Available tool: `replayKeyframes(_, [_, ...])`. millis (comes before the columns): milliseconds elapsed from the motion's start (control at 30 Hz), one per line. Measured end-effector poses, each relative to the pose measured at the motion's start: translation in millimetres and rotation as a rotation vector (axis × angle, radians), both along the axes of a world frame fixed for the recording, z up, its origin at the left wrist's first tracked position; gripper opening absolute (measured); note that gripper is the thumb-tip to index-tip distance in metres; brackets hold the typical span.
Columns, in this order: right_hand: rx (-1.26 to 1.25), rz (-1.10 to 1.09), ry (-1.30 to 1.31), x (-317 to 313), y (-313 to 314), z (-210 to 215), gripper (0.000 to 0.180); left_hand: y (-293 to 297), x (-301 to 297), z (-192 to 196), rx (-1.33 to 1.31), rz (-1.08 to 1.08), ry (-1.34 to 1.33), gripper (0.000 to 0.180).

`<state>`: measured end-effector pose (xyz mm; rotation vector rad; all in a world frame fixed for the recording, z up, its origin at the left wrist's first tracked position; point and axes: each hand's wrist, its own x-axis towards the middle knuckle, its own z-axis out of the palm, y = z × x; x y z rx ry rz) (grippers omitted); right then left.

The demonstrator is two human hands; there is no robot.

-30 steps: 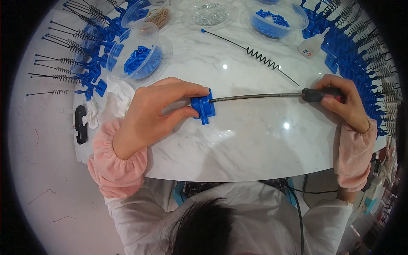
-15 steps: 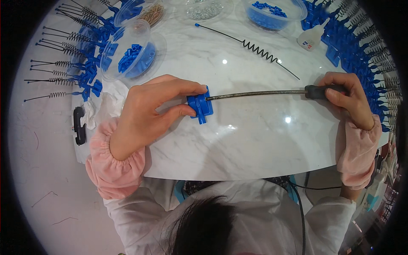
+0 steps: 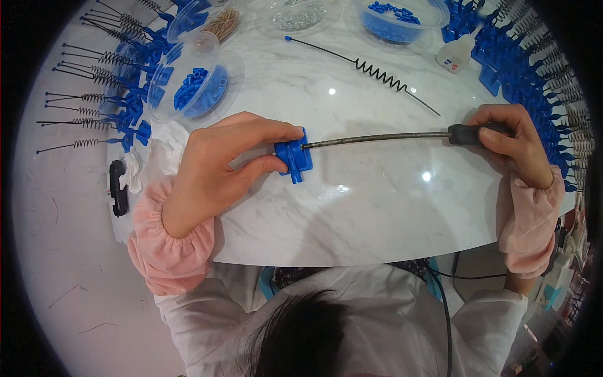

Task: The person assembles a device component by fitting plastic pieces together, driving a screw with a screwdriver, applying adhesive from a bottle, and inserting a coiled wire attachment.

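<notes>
two hands meet over the marble-look table (image 3: 370, 232): the left hand (image 3: 207, 163) pinches a blue plastic piece (image 3: 290, 157) between thumb and forefinger, near the middle, and the right hand (image 3: 518, 141) has its fingers wrapped round the handle of a screwdriver (image 3: 377, 139). its shaft runs left to the piece's right side (how deep the tip sits, i cannot tell). a push off line could make the tip slip and graze the left fingertips; too light a pinch could let the piece twist. a far swing may knock the coiled wire (image 3: 380, 73), lying beyond the shaft. blue parts (image 3: 491, 80) crowd the right rim, hemming in the right hand; the near edge offers more open room.
</notes>
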<state>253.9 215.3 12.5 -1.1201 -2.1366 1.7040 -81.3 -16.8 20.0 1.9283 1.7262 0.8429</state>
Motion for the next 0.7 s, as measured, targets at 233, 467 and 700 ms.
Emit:
replayKeyframes(233, [0.034,0.025,-0.003,-1.3,2.5,-5.3,0.024,0.7,-1.0,-1.3,0.009,0.001,0.005,0.039])
replayKeyframes(467, [0.021,0.065,0.004,-4.1,1.5,2.1,0.023,1.0,-0.7,8.1,-0.073,0.0,0.015,0.045])
replayKeyframes(700, [-0.015,0.187,-0.033,-6.1,0.5,9.7,0.023,-1.0,-1.9,4.2,-0.053,-0.026,-0.031,0.043])
